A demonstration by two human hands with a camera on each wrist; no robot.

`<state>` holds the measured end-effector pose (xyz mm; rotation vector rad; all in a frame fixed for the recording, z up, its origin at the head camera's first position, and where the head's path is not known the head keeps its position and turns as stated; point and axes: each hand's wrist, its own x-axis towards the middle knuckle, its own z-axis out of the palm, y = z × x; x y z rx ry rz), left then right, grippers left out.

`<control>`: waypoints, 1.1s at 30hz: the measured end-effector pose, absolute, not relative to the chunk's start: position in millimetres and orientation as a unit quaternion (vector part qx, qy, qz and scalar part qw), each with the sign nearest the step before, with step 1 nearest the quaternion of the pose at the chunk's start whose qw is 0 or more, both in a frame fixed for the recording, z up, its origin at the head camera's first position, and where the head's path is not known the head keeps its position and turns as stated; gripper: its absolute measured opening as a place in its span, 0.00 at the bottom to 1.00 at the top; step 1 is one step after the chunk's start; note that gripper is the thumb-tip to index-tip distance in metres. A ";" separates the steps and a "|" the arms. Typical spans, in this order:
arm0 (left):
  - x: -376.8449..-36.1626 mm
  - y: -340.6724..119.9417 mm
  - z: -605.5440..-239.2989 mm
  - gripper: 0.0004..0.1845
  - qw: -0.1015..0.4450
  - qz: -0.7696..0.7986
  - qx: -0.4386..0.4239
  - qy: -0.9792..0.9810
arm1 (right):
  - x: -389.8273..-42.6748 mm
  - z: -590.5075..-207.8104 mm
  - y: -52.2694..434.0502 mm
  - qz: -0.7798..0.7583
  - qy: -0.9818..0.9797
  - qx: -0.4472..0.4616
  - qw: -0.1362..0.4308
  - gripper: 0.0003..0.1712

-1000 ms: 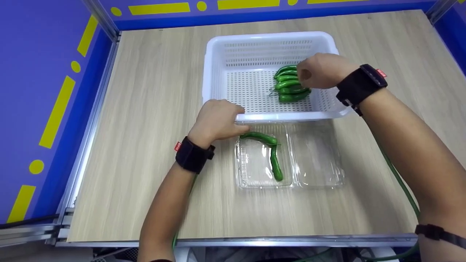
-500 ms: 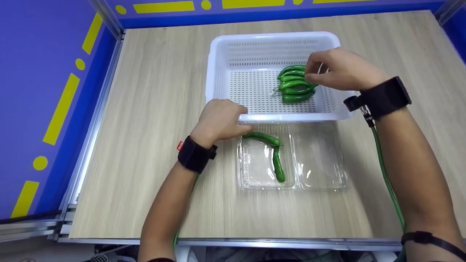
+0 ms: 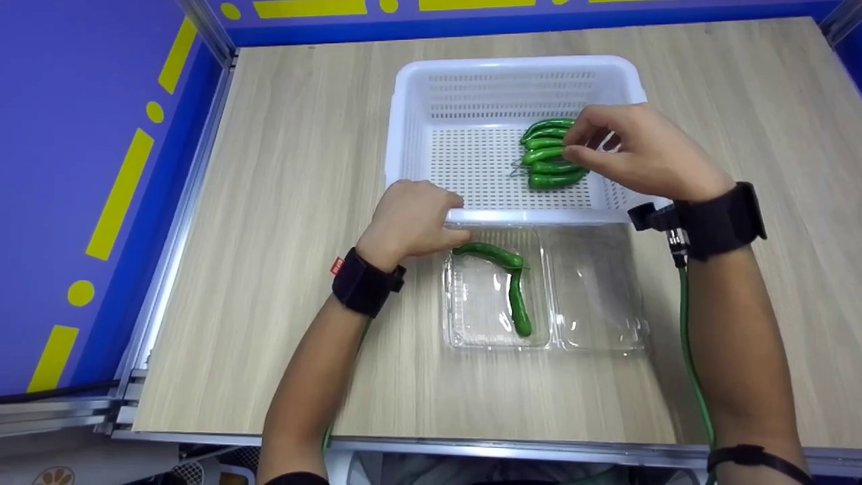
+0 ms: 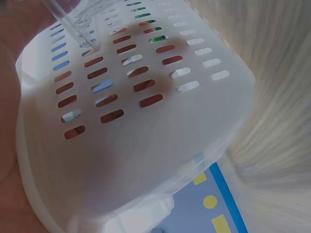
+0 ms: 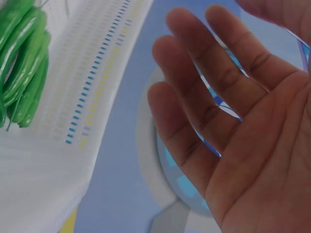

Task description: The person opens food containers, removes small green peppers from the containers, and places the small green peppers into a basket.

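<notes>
At its front left corner, a white perforated plastic basket (image 3: 512, 64) is held by my left hand (image 3: 412, 221). Fingers reach over the rim while the thumb stays outside; in the left wrist view, fingers show through the slots of the basket wall (image 4: 141, 141). Several green chili peppers (image 3: 549, 153) lie side by side in the basket's right half. Over their right ends hovers my right hand (image 3: 646, 149), its fingers loosely bent and the palm bare in the right wrist view. Two green peppers (image 3: 518, 306) lie in an unfolded clear plastic clamshell box (image 3: 478, 303).
The clamshell's lid (image 3: 596, 296) lies flat on the wooden table (image 3: 296, 168), right of its base. Blue panels (image 3: 101, 101) with yellow marks border the table at the left and back. A green cable (image 3: 687, 337) runs along the right forearm.
My right hand has lifted from the peppers, its fingers loosening, and has shifted right and slightly nearer. The left hand keeps its place on the basket rim. The head view has shifted slightly.
</notes>
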<state>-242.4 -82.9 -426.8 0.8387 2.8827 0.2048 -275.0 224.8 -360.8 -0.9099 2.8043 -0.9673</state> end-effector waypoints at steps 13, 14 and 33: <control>-243.1 -82.5 -426.6 0.21 0.073 0.065 0.273 0.957 | -255.6 -364.4 222.2 -0.325 0.897 -0.299 0.001 0.04; -242.9 -82.5 -426.7 0.21 0.074 0.066 0.272 0.957 | -254.9 -365.0 222.1 -0.325 0.897 -0.299 0.002 0.04; -240.5 -84.0 -427.3 0.20 0.073 0.072 0.269 0.958 | -237.3 -364.6 208.2 -0.295 0.891 -0.345 0.002 0.04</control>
